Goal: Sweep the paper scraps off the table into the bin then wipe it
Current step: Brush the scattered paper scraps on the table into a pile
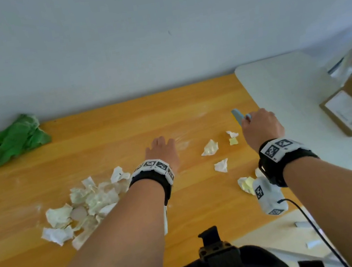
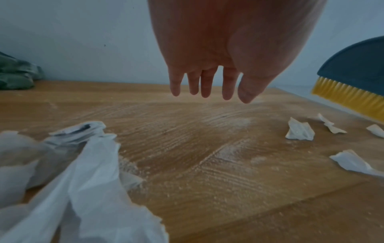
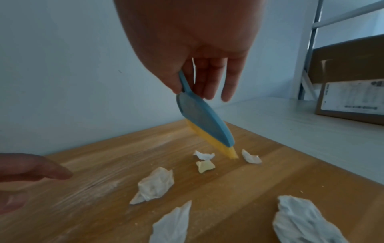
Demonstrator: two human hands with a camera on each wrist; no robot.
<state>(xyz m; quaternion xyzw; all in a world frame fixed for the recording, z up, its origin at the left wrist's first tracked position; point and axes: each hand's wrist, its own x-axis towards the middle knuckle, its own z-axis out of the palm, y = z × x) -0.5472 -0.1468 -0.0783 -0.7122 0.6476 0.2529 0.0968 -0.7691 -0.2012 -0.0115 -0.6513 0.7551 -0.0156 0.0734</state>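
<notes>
The right hand point(image 3: 199, 54) pinches the thin handle of a small blue brush point(image 3: 204, 121) between thumb and fingers, the other fingers hanging straight beside it, and tilts the head so the yellow bristles point(image 3: 218, 144) meet the wooden table point(image 1: 105, 133) among the far scraps; that angle looks meant to drag them back toward the person. The wrist is raised and the forearm reaches out over the table's right end. The left hand point(image 1: 161, 148) is released, palm down with fingers spread just over the wood, holding nothing, perhaps ready to herd paper. Loose paper scraps point(image 1: 209, 148) lie between the two hands, and a larger pile of scraps point(image 1: 82, 207) sits under the left forearm. A green cloth point(image 1: 15, 141), likely for wiping, lies against the wall at far left. No bin is recognisable here.
</notes>
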